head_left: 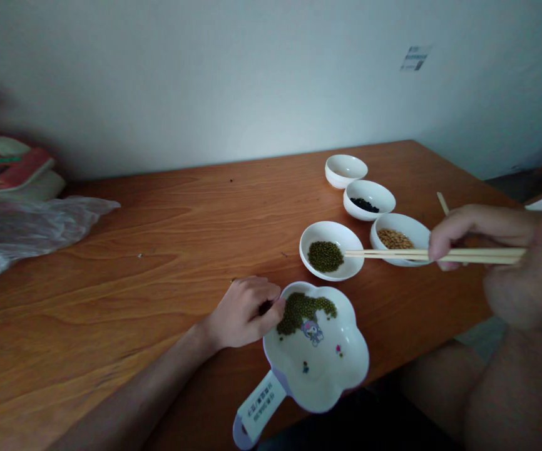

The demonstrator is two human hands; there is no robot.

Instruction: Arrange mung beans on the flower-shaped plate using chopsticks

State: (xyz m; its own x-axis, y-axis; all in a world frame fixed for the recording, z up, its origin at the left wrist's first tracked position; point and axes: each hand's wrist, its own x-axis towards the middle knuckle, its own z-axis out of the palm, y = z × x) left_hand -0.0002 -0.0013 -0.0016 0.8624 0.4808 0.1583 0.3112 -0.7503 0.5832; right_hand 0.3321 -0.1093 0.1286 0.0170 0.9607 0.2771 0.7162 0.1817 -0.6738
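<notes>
My left hand [247,313] grips the rim of a flower-shaped white bowl [341,382] with a lilac edge and a labelled handle. Green beans [301,310] are heaped at the bowl's far side, near my thumb. My right hand [468,232] holds a pair of wooden chopsticks [388,253], partly blurred toward the right edge. Their tips reach over a small white bowl [353,241], beside the green beans [326,256] in it; nothing can be made out between them. The chopsticks cross in front of a white bowl [419,228] of tan beans [393,238].
Farther back stand a white bowl [378,191] of black beans and another white bowl [346,164]. A light stick [442,202] shows behind my right hand. Clear plastic [40,228] and a red-and-white package [12,169] lie on the wooden table [181,219] at left, against the wall.
</notes>
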